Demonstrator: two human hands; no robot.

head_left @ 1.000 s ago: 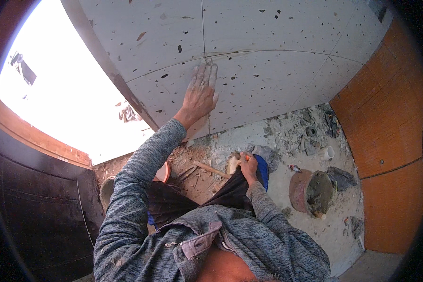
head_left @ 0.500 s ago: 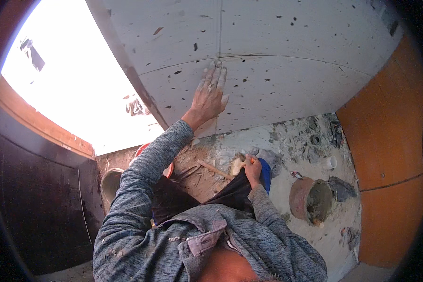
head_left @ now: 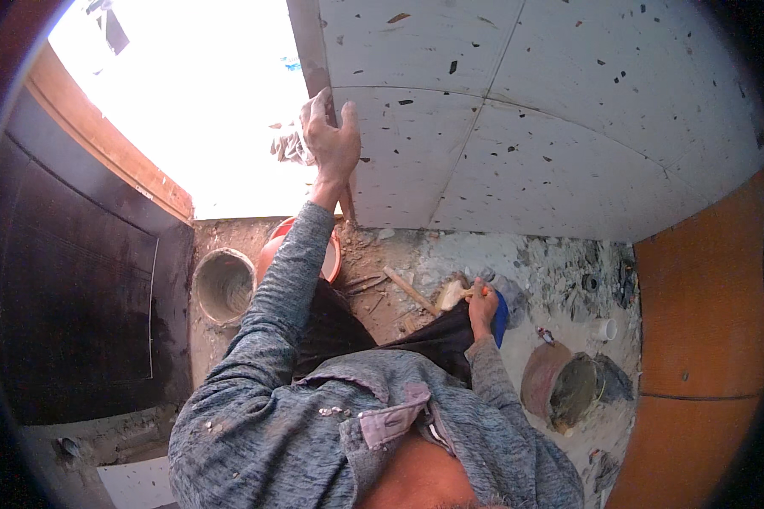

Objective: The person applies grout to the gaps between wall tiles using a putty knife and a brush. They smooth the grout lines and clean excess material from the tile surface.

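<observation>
My left hand (head_left: 331, 142) is raised at the left edge of the speckled white tiled wall (head_left: 416, 157). Its fingers are apart and slightly bent by the brown edge strip (head_left: 312, 51), holding nothing; whether they touch it is hard to tell. Down by my right knee, my right hand (head_left: 482, 307) is closed around the handle of a short tool with a pale, blocky head (head_left: 451, 294). The tool's exact kind does not show clearly. Thin dark joints run between the tiles.
A red-orange bucket (head_left: 333, 259) and a grey mortar-stained bucket (head_left: 224, 285) stand at the left. A wooden stick (head_left: 411, 291) lies on the dirty floor. At the right are a tipped bucket (head_left: 560, 386), a white cup-like piece (head_left: 604, 329) and rubble. Brown panels (head_left: 696, 297) rise beyond.
My left hand has moved left, from flat on the tiles near a joint to the wall's edge. The view has shifted left. My right hand keeps its grip on the tool.
</observation>
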